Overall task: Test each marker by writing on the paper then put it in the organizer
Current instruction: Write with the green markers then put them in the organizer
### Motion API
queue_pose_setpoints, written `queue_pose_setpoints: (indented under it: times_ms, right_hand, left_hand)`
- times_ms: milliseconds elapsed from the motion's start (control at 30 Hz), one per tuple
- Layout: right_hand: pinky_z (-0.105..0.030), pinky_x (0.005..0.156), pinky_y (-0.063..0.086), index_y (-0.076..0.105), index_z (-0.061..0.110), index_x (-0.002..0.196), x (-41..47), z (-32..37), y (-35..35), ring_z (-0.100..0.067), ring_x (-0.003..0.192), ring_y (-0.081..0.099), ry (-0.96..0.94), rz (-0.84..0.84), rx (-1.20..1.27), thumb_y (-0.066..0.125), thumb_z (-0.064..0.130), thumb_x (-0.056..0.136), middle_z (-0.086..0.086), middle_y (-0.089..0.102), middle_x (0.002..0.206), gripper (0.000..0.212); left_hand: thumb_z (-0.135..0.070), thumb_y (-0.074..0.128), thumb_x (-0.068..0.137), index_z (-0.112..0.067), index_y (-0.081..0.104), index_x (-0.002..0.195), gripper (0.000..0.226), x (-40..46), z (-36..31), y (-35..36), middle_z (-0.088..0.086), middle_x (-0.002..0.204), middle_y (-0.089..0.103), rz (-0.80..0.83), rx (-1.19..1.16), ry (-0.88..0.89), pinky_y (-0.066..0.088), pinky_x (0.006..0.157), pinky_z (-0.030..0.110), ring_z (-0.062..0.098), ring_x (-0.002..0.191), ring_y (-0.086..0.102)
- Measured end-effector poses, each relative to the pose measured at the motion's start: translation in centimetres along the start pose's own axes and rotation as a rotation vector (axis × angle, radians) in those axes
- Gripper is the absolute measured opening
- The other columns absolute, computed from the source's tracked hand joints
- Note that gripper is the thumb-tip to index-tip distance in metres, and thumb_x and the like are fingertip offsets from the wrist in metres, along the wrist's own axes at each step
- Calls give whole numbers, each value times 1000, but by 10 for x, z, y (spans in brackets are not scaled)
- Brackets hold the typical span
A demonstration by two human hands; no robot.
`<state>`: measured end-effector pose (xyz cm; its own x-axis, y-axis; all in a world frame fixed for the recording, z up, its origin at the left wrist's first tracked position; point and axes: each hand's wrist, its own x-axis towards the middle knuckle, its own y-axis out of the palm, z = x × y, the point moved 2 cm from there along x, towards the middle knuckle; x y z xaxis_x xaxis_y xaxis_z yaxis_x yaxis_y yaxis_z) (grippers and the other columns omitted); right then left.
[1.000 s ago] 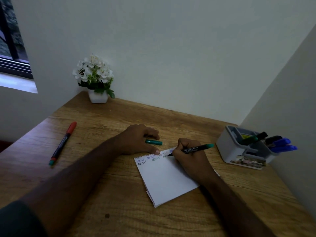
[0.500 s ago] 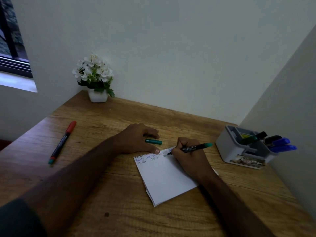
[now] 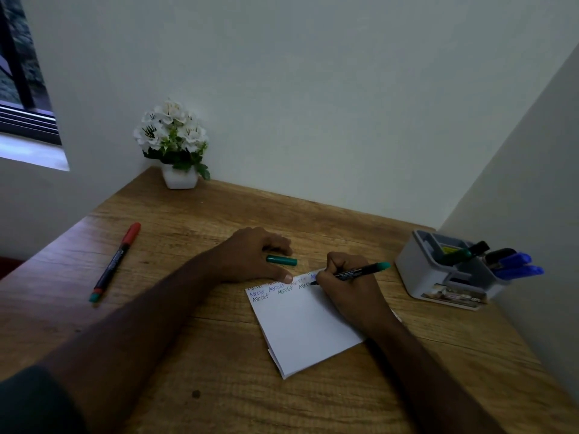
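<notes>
Head view. The right hand (image 3: 351, 289) grips the green marker (image 3: 357, 271) in a writing hold, with the tip down on the far edge of the paper (image 3: 300, 327), at the end of the rows of letters. The marker's long axis runs from the tip up toward 2 o'clock, and its green end points at the organizer (image 3: 438, 277). The left hand (image 3: 250, 256) lies at 9 o'clock from the right hand. Its thumb presses the far left corner of the paper, and the fingers curl loosely above the green cap (image 3: 281, 260); I cannot tell if they touch it. The cap lies on the tabletop (image 3: 219, 355), just beside the paper.

I judge that the writing test is in progress. After it, the cap is nearer to the left hand, and the organizer lies at 3 o'clock, nearer to the right hand. It already holds blue and dark markers. A red marker (image 3: 116, 261) lies well apart at 9 o'clock, not yet tested.
</notes>
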<state>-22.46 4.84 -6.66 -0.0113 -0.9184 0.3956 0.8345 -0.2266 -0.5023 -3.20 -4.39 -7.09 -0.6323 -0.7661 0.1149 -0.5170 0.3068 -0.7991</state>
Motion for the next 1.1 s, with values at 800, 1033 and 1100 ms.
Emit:
queue_pose_setpoints:
  times_ms: [800, 1033, 1100]
  right_hand:
    - [-17, 47, 29, 41, 18, 51, 1, -1, -1, -4, 50, 36, 43, 0, 12, 63, -5, 79, 7, 42, 52, 42]
    - [-23, 48, 30, 42, 12, 54, 1, -2, -1, -7, 52, 37, 41, -16, 2, 62, -5, 78, 0, 43, 54, 36]
    - [-23, 48, 30, 42, 14, 54, 1, -2, 0, -6, 52, 37, 47, -19, -14, 62, -3, 79, 3, 43, 53, 37]
  left_hand:
    - [-54, 80, 68, -31, 63, 128, 66, 0, 0, 0, -13, 144, 51, 5, -17, -7, 37, 105, 27, 10, 129, 48]
    - [-56, 81, 67, -35, 63, 125, 65, 2, 4, 1, -15, 143, 51, 0, -30, -9, 38, 104, 26, 8, 128, 49]
    - [-56, 81, 67, -34, 63, 126, 65, 2, 3, 1, -14, 143, 51, -4, -27, -8, 36, 100, 23, 7, 127, 49]
